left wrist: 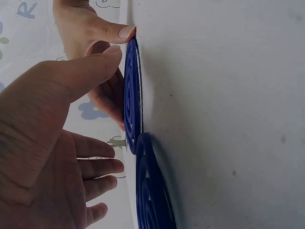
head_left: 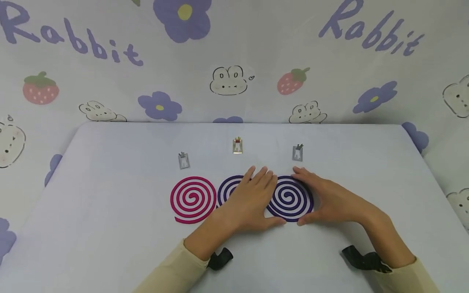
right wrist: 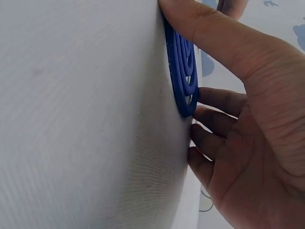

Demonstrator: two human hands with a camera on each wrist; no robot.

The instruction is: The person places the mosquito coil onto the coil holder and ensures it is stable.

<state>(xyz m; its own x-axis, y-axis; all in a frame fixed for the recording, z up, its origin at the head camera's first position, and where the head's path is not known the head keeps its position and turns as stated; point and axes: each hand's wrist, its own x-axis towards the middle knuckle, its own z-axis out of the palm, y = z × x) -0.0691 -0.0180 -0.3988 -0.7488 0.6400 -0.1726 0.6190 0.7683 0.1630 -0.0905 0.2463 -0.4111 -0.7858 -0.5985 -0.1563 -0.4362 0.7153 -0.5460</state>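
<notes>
On the white table, a dark blue spiral coil (head_left: 287,197) lies flat between my two hands. My right hand (head_left: 333,200) holds it by the rim, thumb at the near edge and fingers at the far side. My left hand (head_left: 248,205) stretches over a second blue spiral coil (head_left: 222,185) and hides much of it. Its fingers are extended and spread, its thumb near the right coil; in the left wrist view, the left palm (left wrist: 43,171) grips nothing. Left of these lies a pink spiral coil (head_left: 192,198), beside the second blue one.
Behind the coils lie a silver frame-shaped piece (head_left: 180,162), a gold one (head_left: 237,141) and another silver one (head_left: 299,147). Black wrist gear (head_left: 221,259) shows below the left forearm and more black gear (head_left: 366,261) by the right. A patterned cloth (head_left: 256,53) hangs behind the table.
</notes>
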